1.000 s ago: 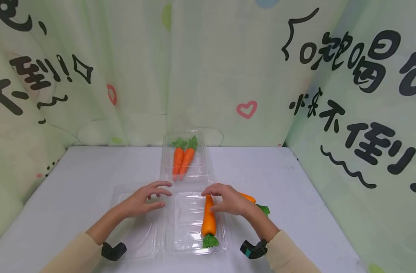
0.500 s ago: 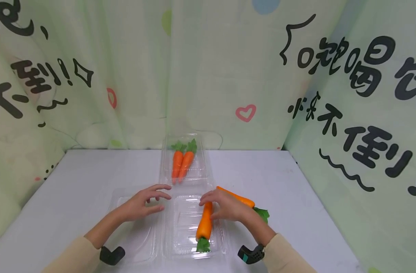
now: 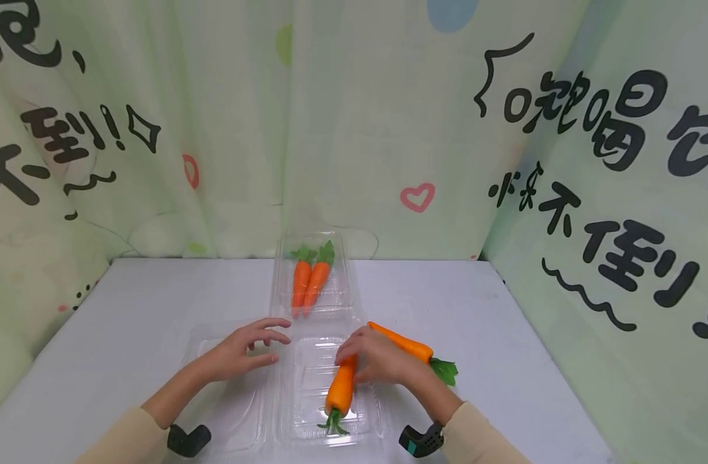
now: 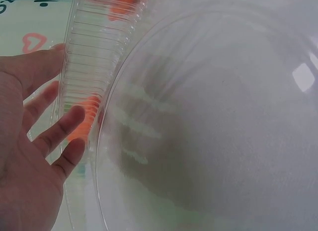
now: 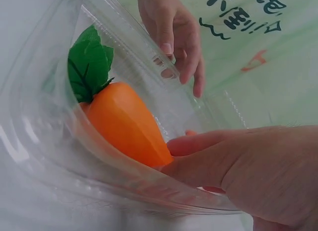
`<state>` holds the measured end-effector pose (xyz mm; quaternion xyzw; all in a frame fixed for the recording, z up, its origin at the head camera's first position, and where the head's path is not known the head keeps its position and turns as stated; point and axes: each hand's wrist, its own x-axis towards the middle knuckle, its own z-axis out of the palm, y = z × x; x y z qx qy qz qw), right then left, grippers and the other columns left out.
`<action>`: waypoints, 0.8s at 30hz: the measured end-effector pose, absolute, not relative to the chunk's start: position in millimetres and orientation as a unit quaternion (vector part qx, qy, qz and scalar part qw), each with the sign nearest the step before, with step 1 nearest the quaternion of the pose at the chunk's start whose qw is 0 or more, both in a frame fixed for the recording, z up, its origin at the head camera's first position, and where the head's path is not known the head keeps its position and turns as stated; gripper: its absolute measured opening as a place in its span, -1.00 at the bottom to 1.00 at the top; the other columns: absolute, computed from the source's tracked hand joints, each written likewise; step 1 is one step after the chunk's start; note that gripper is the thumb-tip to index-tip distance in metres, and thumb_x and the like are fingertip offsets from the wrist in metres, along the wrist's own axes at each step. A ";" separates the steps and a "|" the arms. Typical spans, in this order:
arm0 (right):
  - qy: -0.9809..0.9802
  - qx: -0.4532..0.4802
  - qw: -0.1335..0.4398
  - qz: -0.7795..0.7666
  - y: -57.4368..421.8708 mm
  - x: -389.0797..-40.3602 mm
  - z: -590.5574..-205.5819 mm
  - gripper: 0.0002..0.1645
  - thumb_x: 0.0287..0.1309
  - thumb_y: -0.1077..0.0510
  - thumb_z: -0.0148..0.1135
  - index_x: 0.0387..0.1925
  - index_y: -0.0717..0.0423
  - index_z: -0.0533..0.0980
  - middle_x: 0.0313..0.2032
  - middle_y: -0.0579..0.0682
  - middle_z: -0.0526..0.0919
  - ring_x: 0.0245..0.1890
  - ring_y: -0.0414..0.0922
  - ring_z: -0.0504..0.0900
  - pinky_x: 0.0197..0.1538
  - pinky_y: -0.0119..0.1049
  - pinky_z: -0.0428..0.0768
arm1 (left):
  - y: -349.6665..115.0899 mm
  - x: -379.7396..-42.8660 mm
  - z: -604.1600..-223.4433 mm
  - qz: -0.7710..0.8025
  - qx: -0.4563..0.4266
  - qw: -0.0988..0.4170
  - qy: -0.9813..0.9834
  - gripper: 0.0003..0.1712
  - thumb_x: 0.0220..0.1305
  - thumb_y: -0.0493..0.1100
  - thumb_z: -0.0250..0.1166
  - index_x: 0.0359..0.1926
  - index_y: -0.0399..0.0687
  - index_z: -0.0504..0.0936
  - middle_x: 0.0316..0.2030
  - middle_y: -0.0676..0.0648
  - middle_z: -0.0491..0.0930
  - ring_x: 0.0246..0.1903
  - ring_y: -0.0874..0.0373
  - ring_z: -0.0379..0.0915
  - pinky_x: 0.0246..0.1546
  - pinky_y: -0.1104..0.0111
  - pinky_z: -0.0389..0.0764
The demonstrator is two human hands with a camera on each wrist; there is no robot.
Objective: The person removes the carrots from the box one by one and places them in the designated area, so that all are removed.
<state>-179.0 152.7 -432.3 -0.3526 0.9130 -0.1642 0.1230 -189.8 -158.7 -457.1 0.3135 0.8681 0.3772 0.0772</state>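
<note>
In front of you hangs a pale green fabric curtain (image 3: 354,129) with black lettering and pink hearts, and below it spreads the white flat-topped counter (image 3: 174,290). Before you on it sits a clear ribbed plastic tray (image 3: 310,386); a clear shallow plastic lid (image 3: 235,422) lies flat just left of it, and a clear rectangular plastic box (image 3: 338,296) stands beyond it.

Your right hand (image 3: 380,357) reaches over the tray's right side, fingers and thumb clamped on the narrow end of an orange tapered carrot (image 3: 340,390). That carrot lies slanting inside the tray, its tip between your fingers and its thick end pointing back towards you, clear of them. Your left hand (image 3: 240,351) hovers over the lid, its fingers apart and holding nothing, well away from the carrot.

A second orange carrot, long and smooth (image 3: 403,340), rests outside the tray, just beyond your right hand. Two slim reddish-orange carrots (image 3: 316,283) lie side by side in the box. Smallest are the green leafy tops (image 5: 89,62), the gripped carrot's sitting farthest from your right fingers.
</note>
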 end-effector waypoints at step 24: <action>0.913 -0.376 0.119 -0.099 136.2 -175.2 -439.9 -0.64 0.00 0.09 0.47 -0.13 -0.37 0.67 -0.13 -0.42 0.68 0.02 -0.30 0.50 0.13 -0.35 0.41 | -157.9 -189.1 -458.1 0.387 0.316 0.077 0.863 -0.68 0.26 -0.11 0.31 0.04 0.01 0.64 0.29 -0.12 0.40 -0.11 -0.01 0.48 -0.14 0.26 0.61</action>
